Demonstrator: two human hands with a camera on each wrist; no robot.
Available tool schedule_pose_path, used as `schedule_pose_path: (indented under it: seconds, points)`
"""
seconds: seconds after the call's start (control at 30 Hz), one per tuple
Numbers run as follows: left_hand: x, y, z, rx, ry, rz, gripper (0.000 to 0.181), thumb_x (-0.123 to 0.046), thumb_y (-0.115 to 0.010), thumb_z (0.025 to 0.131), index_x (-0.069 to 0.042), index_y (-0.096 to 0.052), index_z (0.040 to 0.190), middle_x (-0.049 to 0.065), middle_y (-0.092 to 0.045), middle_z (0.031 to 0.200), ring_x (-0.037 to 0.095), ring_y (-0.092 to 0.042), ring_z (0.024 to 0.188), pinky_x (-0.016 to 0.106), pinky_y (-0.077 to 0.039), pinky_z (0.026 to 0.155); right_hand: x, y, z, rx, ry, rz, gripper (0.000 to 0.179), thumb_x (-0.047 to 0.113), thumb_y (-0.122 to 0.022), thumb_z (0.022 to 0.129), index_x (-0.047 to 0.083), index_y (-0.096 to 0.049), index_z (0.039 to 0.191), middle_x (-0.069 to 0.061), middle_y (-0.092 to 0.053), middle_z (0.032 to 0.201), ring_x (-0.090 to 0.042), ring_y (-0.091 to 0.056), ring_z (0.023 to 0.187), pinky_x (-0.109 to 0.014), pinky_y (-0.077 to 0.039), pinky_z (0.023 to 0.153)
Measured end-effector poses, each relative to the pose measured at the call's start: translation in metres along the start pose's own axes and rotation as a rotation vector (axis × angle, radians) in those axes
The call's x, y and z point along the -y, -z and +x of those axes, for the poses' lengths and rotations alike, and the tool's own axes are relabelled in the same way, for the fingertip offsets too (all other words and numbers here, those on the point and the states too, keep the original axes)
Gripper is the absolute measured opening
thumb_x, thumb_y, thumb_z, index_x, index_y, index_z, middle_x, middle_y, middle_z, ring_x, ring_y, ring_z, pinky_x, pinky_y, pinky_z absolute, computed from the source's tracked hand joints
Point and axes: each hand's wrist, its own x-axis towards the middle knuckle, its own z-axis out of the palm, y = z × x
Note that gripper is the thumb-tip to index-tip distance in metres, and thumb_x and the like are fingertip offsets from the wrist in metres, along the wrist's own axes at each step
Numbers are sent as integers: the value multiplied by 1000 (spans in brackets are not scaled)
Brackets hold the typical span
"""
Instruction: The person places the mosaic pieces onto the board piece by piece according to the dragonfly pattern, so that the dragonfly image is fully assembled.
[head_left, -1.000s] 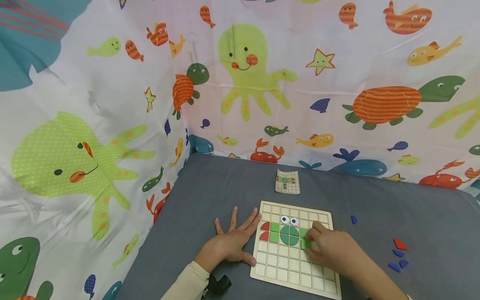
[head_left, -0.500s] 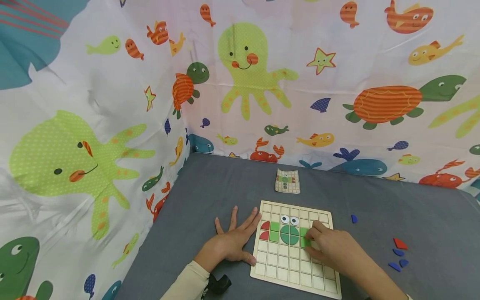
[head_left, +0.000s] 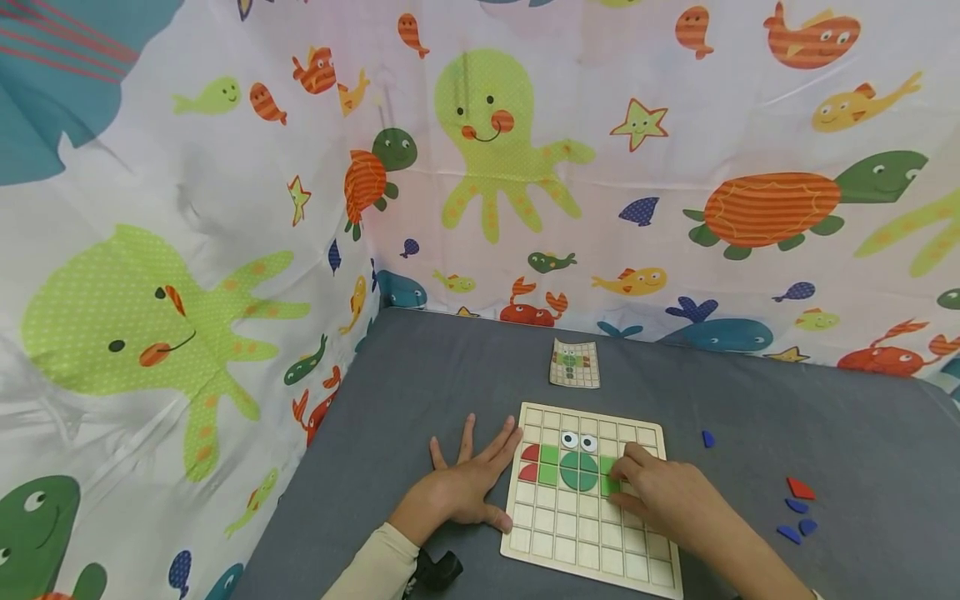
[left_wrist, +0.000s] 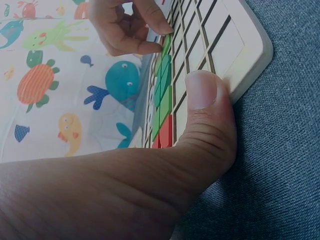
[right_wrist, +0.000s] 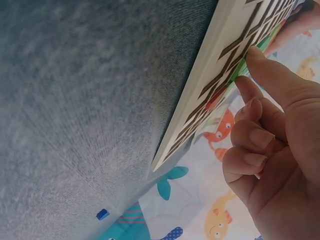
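A wooden grid board (head_left: 543, 546) lies on the grey cloth. My left hand (head_left: 468, 483) rests spread at its left edge, and the left wrist view shows the thumb (left_wrist: 202, 92) pressing the board's rim. On the board are red quarter pieces (head_left: 529, 452), green square tiles (head_left: 548, 475), a dark green circle (head_left: 572, 477) made of quarters, and two eye pieces (head_left: 570, 439). My right hand (head_left: 667, 492) pinches a green square tile (head_left: 607, 487) at the right of the circle with thumb and forefinger. Beyond it, the right wrist view shows a red piece (right_wrist: 216, 97) on the board.
A small pattern card (head_left: 559, 377) lies behind the board. To the right are a red piece (head_left: 800, 489) and several blue pieces (head_left: 788, 534), with one blue piece (head_left: 708, 439) nearer the board. A printed sea-animal curtain (head_left: 540, 283) stands behind and at the left.
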Motion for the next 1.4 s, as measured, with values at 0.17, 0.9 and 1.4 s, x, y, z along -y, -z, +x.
schedule_pose_path:
  seconds: [0.17, 0.9, 1.4]
  points:
    - [0, 0, 1, 2, -6, 2, 126, -57, -84, 80, -39, 1, 171, -14, 13, 177, 42, 25, 158, 91, 9, 107, -1, 2, -1, 14, -15, 12, 22, 32, -87, 89, 17, -76, 101, 10, -54, 92, 6, -40, 57, -19, -39, 45]
    - [-2, 0, 2, -1, -5, -1, 127, -58, -85, 79, -38, 0, 172, -13, 12, 178, 43, 25, 158, 91, 8, 107, -60, 32, -67, -82, -283, -59, 16, 27, -89, 89, 28, -74, 95, 14, -58, 91, 7, -49, 63, -24, -38, 45]
    - [2, -3, 5, 2, -17, -26, 128, -55, -86, 81, -42, 4, 171, -15, 15, 177, 43, 28, 157, 92, 11, 104, -110, 49, -109, -44, -507, -65, 16, 18, -86, 90, 11, -75, 99, -2, -66, 92, -21, -67, 75, -43, -55, 54]
